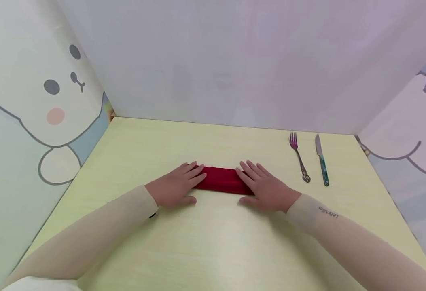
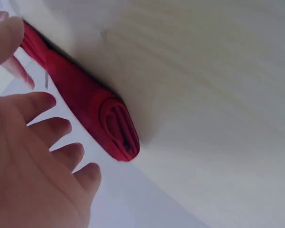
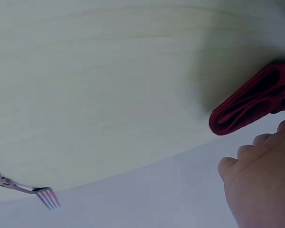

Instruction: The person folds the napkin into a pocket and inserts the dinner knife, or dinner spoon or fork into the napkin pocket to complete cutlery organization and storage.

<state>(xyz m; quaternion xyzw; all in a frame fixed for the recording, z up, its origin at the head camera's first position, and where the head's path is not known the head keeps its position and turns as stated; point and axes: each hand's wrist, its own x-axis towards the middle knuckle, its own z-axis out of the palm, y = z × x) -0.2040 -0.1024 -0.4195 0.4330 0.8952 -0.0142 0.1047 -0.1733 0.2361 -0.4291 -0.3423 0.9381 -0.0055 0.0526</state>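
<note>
A red cloth point(image 1: 221, 179), folded into a long narrow strip, lies crosswise on the pale wooden table. My left hand point(image 1: 178, 184) is over its left end and my right hand point(image 1: 265, 186) over its right end, fingers extended and thumbs toward the near side. In the left wrist view, the cloth point(image 2: 78, 88) shows rolled layers at its end, beside the spread fingers of the left hand point(image 2: 38, 156). Loose folds show at the other end of the cloth point(image 3: 249, 102) in the right wrist view, just above the right hand point(image 3: 266, 175).
To the right on the table point(image 1: 213, 242) lie an ornate metal fork point(image 1: 299, 157) and a knife point(image 1: 322, 161) with a green handle, side by side, tines and blade pointing away. White curtain-like walls point(image 1: 213, 60) with cartoon drawings enclose the table's back and sides.
</note>
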